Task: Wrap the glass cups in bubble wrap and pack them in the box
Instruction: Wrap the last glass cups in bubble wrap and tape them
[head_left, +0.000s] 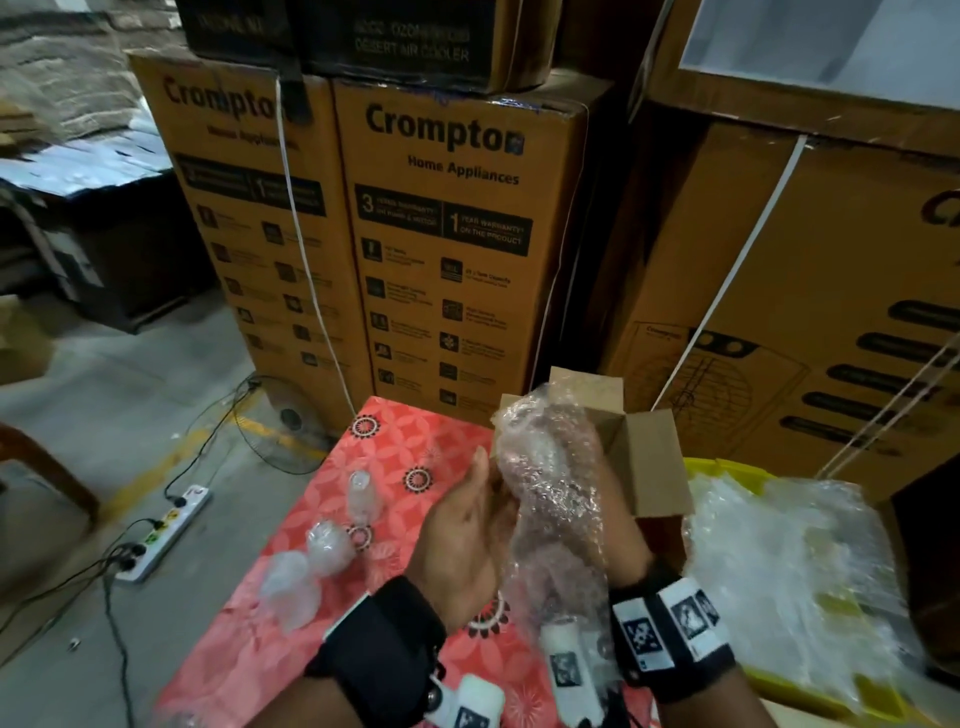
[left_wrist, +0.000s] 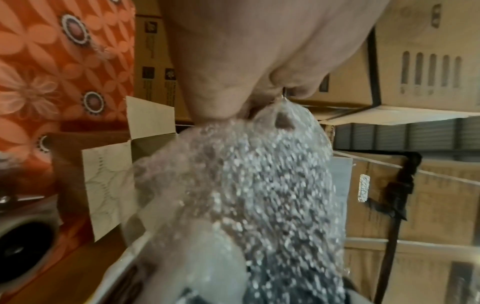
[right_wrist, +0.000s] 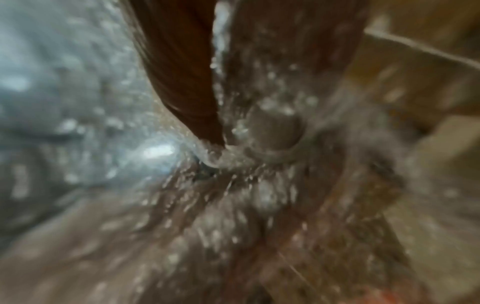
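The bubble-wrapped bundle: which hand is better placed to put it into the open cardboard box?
Probably the right hand: it holds the bubble-wrapped bundle on the side nearest the open brown cardboard box. The left hand is on the far side.

Stacked Crompton cartons (head_left: 457, 249) seen behind table, bound with white strapping (head_left: 306, 249). Red floral tablecloth (head_left: 291, 561) spread over table. White power strip (head_left: 166, 530) with black cables plugged in seen on concrete floor (head_left: 130, 395), near fan guard (head_left: 275, 426).
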